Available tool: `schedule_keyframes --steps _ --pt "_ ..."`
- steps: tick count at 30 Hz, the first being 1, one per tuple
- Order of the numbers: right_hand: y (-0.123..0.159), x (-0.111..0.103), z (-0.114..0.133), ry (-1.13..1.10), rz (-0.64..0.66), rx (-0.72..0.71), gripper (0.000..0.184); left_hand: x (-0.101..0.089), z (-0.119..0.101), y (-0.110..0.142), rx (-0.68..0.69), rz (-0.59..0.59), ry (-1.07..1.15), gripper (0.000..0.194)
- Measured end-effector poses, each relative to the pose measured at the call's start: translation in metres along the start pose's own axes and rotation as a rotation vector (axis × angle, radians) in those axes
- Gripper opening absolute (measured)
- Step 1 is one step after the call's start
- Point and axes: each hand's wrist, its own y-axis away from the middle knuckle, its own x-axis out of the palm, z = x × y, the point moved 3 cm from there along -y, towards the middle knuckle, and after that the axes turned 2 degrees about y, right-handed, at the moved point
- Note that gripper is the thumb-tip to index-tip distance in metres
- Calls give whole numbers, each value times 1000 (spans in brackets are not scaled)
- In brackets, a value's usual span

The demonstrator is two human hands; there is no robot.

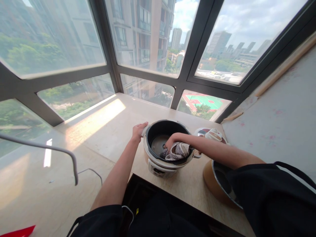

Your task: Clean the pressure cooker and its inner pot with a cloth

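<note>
Two things are held: cooker handle in left grip, bunched cloth in right grip; uneven pressing inside could skid the cooker.

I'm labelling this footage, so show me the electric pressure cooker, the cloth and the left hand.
Electric pressure cooker (161,170): head view, on its front control panel.
Cloth (181,150): head view, on its bunched folds.
Left hand (138,132): head view, on its back.
</note>
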Motion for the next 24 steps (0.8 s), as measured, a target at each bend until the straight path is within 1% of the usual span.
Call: schedule_keyframes --steps 2,3,5,6,8,10,11,12,14,16,18,19,21,24 --pt "-4 5 14 -40 88 -61 25 0 0 0 2 8 14 29" --pt "-5 7 20 -63 110 -94 27 0 0 0 2 13 18 29" --pt "-5 8 28 -108 93 -151 30 0 0 1 2 23 22 30" --pt "-4 8 29 -127 55 -177 31 0 0 1 2 27 23 30" --pt "2 4 29 -168 -86 -225 31 0 0 1 3 34 23 31" --pt "10 -2 23 -195 -284 -246 32 0 0 0 7 37 24 33" --pt "16 -5 19 -176 -387 -231 33 0 1 -1 11 38 26 33" --pt "22 -8 14 -121 -482 -195 35 0 1 -1 15 39 28 33" --pt "32 -15 6 106 -620 -93 39 -1 1 -3 23 41 32 34" --pt "37 -19 3 408 -683 -42 36 -1 2 -4 30 43 35 34" --pt "36 -20 5 646 -685 -60 34 -1 2 -5 34 45 37 35" --pt "33 -19 7 721 -670 -82 35 -1 2 -5 36 45 37 35" --pt "23 -16 14 803 -622 -139 36 -1 2 -5 40 43 37 34" --pt "7 -10 29 841 -491 -250 35 0 1 -4 48 36 34 32"
